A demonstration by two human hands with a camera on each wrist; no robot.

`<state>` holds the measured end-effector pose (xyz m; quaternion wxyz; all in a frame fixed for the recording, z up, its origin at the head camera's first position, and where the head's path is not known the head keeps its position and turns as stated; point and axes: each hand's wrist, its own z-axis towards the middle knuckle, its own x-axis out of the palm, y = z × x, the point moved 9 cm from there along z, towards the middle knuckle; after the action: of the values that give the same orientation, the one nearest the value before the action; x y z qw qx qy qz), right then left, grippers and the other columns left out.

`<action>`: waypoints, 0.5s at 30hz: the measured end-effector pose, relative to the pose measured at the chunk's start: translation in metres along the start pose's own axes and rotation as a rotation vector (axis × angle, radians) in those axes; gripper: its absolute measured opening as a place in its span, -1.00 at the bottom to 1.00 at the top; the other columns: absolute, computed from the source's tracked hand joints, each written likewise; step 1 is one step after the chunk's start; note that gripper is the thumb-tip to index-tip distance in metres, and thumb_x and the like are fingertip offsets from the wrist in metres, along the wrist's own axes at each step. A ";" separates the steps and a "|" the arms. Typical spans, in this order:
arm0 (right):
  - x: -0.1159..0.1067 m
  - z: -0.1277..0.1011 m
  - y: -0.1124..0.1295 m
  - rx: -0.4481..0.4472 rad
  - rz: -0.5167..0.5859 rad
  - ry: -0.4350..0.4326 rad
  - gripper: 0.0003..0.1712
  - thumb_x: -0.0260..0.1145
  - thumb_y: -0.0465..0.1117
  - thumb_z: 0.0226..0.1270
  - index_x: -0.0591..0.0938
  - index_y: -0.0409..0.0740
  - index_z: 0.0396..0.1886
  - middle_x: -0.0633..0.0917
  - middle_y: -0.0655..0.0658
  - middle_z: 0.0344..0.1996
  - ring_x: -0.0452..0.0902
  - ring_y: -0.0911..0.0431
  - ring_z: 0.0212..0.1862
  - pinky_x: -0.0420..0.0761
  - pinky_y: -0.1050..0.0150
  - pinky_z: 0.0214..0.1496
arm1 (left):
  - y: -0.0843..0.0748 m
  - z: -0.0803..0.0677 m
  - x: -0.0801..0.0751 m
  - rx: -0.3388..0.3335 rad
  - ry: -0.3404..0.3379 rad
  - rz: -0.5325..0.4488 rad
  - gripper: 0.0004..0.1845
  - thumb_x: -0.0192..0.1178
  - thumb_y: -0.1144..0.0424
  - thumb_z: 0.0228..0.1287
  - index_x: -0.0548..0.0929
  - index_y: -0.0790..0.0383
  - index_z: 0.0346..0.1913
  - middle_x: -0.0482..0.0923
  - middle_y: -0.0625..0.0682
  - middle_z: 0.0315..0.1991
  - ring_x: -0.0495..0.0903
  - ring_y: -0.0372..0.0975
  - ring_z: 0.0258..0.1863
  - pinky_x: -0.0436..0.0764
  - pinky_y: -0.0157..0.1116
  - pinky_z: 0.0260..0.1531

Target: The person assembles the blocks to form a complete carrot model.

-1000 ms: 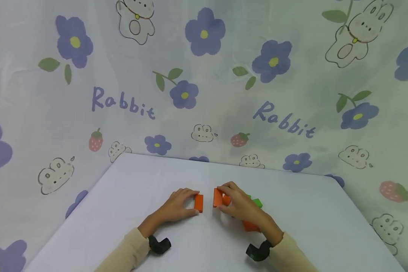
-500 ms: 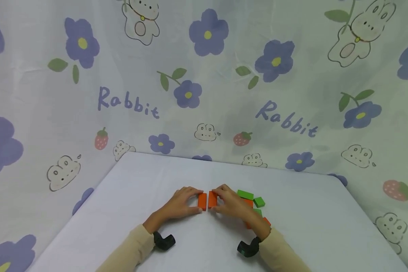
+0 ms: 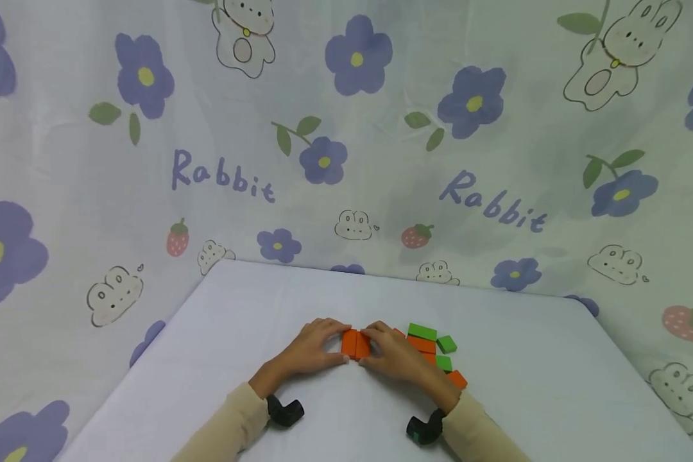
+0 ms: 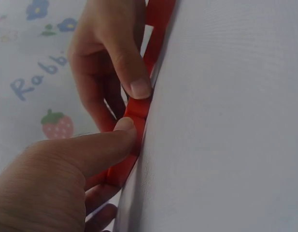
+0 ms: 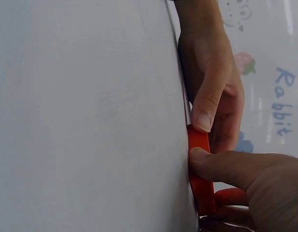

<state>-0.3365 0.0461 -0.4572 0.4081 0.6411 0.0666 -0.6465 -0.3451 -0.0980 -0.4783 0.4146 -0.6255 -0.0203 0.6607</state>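
Note:
Two orange-red rectangular blocks lie side by side on the white table, long edges touching or nearly so. My left hand [image 3: 310,346] pinches the left block [image 3: 349,344] by its near and far ends, between thumb and fingers. From the other side, my right hand [image 3: 394,354] grips the right block [image 3: 363,346] the same way. In the left wrist view, the thumb of the left hand [image 4: 57,169] presses the end of its block [image 4: 124,166]. The right wrist view has the right hand [image 5: 255,181] with its thumb on the right block [image 5: 203,195].
Beside the right hand lies a loose group of orange and green blocks, among them a long green block [image 3: 422,331], a small green block [image 3: 447,344] and an orange block [image 3: 421,345]. The right forearm partly covers the group. A patterned curtain [image 3: 346,128] hangs behind the white table [image 3: 277,289].
The right hand has brought its orange block leftward and down against the left one, closing the gap between them. The left hand keeps its hold on its block.

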 end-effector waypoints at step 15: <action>-0.002 0.001 -0.001 0.000 0.013 -0.005 -0.30 0.48 -0.02 0.25 0.54 -0.27 0.29 0.61 -0.15 0.14 0.59 0.01 0.14 0.64 0.10 0.21 | -0.001 0.002 -0.003 0.013 -0.006 0.017 -0.33 0.33 -0.17 0.23 0.53 0.03 0.35 0.53 0.00 0.27 0.43 -0.04 0.29 0.38 0.08 0.24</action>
<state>-0.3386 0.0472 -0.4555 0.4125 0.6400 0.0612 -0.6454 -0.3463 -0.0984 -0.4749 0.4130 -0.6207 -0.0117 0.6664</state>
